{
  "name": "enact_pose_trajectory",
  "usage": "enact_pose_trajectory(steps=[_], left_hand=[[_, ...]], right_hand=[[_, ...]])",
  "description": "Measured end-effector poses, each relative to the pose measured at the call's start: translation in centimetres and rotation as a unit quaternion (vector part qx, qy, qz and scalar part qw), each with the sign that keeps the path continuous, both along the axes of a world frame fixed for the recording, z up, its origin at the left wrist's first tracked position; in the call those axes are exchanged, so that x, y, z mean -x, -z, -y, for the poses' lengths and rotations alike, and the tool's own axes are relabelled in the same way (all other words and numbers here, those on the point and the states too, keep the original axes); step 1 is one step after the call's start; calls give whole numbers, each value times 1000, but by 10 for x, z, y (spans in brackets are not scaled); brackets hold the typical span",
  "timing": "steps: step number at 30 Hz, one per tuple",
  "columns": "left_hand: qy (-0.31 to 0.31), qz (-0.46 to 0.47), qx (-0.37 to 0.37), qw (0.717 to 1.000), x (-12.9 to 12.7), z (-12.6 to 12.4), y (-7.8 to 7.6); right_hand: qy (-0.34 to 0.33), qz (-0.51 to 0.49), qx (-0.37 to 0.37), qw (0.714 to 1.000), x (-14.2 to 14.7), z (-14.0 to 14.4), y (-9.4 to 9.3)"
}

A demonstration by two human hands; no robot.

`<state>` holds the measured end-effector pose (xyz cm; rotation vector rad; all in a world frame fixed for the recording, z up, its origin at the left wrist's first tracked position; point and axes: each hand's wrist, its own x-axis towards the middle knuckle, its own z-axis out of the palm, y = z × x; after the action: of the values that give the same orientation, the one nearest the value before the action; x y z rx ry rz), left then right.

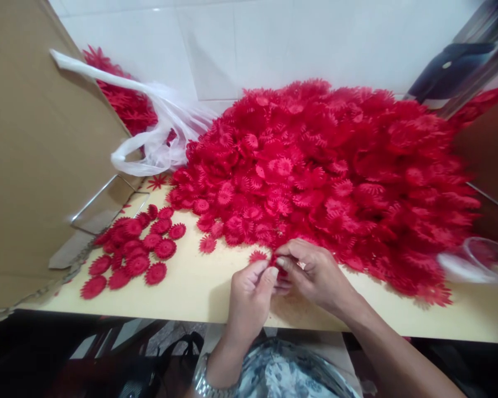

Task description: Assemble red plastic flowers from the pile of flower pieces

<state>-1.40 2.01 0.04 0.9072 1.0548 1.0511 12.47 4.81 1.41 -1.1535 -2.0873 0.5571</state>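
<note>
On the pale table (191,287) by a white tiled wall (232,44), the left hand (249,296) and right hand (315,273) pinched one red flower piece (279,264) beside the big red heap (336,177).

Pale tabletop (199,287), red flower heap (336,166), smaller flower cluster (133,249)

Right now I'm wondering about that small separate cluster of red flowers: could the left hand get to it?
Probably yes. The left hand is at the table's near edge, and only bare tabletop lies between it and the small cluster. Its fingers are pinching a red flower together with the right hand.
</note>
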Motion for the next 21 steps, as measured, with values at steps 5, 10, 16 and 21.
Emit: enact_pose_trajectory(steps=[5, 10, 16, 21], left_hand=[[-45, -52, 8, 998, -2, 2, -2], [-69, -25, 45, 996, 2, 2, -4], [-75, 5, 70, 995, 3, -4, -5], [-15, 22, 2, 1000, 6, -1, 0]], right_hand=[[62, 111, -80, 989, 3, 4, 4], [166, 197, -162, 953, -15, -10, 0], [133, 180, -146, 964, -21, -15, -12], [0, 6, 74, 997, -2, -1, -6]])
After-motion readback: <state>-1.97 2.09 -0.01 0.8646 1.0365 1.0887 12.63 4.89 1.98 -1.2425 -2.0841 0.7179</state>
